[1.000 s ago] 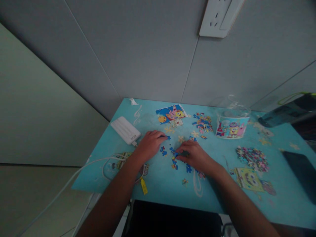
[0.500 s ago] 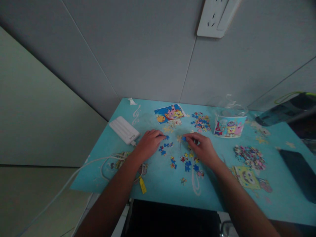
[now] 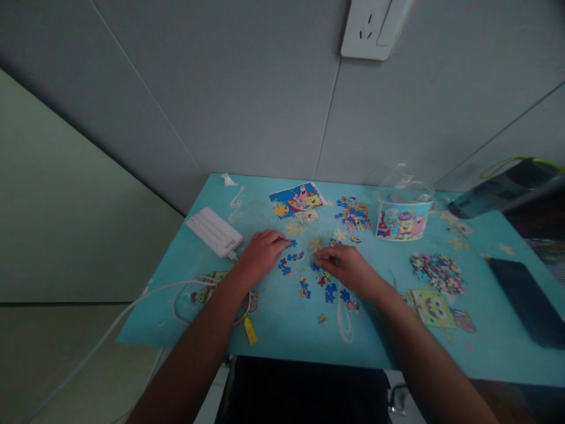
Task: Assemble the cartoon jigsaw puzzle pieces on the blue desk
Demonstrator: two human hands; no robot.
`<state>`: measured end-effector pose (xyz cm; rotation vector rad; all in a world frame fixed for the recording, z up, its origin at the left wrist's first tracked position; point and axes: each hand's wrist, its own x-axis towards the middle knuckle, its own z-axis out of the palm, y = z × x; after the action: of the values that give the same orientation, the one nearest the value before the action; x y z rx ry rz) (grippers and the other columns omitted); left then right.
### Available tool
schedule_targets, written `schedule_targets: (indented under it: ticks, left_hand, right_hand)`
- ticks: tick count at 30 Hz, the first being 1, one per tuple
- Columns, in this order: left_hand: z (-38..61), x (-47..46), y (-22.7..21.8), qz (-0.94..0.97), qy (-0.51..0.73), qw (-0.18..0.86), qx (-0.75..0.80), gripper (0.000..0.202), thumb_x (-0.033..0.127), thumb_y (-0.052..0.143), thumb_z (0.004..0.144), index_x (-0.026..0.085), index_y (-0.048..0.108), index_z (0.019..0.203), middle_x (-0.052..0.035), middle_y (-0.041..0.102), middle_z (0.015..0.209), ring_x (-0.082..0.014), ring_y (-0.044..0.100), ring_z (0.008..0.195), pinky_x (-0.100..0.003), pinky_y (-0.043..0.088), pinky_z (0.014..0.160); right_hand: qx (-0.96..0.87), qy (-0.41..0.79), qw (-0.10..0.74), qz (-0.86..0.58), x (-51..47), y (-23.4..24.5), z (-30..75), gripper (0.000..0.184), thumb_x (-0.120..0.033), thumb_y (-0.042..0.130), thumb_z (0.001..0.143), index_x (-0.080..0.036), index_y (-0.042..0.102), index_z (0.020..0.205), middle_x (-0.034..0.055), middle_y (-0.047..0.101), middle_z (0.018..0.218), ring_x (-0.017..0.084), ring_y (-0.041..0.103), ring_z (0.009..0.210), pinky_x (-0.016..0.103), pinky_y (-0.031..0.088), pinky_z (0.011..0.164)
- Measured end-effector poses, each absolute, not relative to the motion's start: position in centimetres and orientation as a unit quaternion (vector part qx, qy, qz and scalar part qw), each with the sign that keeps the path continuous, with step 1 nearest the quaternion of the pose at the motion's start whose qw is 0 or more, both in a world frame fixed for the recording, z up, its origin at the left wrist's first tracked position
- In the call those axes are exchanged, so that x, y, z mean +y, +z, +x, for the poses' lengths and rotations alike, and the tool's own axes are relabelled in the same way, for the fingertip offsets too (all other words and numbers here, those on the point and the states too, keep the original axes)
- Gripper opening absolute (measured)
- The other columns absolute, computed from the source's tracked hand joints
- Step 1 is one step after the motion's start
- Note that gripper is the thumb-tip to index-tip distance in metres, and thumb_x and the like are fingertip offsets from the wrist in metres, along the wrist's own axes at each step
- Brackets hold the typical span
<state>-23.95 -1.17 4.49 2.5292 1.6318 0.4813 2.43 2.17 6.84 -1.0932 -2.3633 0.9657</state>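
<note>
right hand (image 3: 346,265) with grip pinched on blue puzzle piece (image 3: 315,267), left hand (image 3: 263,253) at another blue piece (image 3: 292,243), can't tell from here if clamped, loose pieces (image 3: 330,293) nearby on tabletop (image 3: 282,333)

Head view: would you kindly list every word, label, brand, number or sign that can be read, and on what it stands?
No text can be read.
White power bank: dark marks near one end, too small.
Yellow cable tag: any print is too small.
Label on the clear plastic tub: any lettering is too blurred.
</note>
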Motion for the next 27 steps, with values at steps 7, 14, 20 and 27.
schedule_targets:
  ticks: [7,14,20,27]
  left_hand:
    - [-24.0,-1.1,4.3,0.823,0.162,0.05,0.543,0.026,0.014,0.055,0.095,0.024,0.067,0.117,-0.0047,0.064,0.113,-0.0222,0.056,0.107,-0.039,0.044,0.09]
    - [-23.9,-1.1,4.3,0.822,0.171,0.06,0.539,0.029,0.012,0.053,0.095,0.023,0.066,0.118,-0.005,0.064,0.114,-0.0219,0.056,0.108,-0.04,0.045,0.092]
    - [-24.0,-1.1,4.1,0.821,0.175,0.067,0.539,0.035,0.006,0.053,0.093,0.024,0.067,0.12,-0.0049,0.065,0.114,-0.0217,0.057,0.108,-0.04,0.045,0.094]
    - [-24.2,-1.1,4.1,0.824,0.172,0.07,0.535,0.036,0.009,0.052,0.094,0.027,0.068,0.12,-0.0044,0.065,0.114,-0.0221,0.057,0.109,-0.041,0.045,0.094]
  right_hand:
    - [-0.828,0.331,0.17,-0.42,2.5,6.9,2.7,0.019,-0.03,0.06,0.094,-0.023,0.077,0.099,0.0022,0.076,0.09,0.017,0.067,0.075,0.027,0.047,0.07]
    - [-0.808,0.295,0.192,-0.473,3.2,7.0,3.6,0.019,-0.029,0.059,0.093,-0.023,0.075,0.101,0.0011,0.076,0.084,0.017,0.067,0.07,0.027,0.046,0.067]
    - [-0.834,0.311,0.152,-0.429,2.6,7.2,3.4,0.014,-0.03,0.063,0.092,-0.024,0.075,0.095,0.0018,0.074,0.088,0.017,0.065,0.075,0.027,0.046,0.069]
    - [-0.87,0.267,0.133,-0.394,2.0,6.9,2.7,0.009,-0.028,0.073,0.086,-0.025,0.076,0.094,0.0033,0.071,0.088,0.019,0.064,0.084,0.029,0.046,0.079]
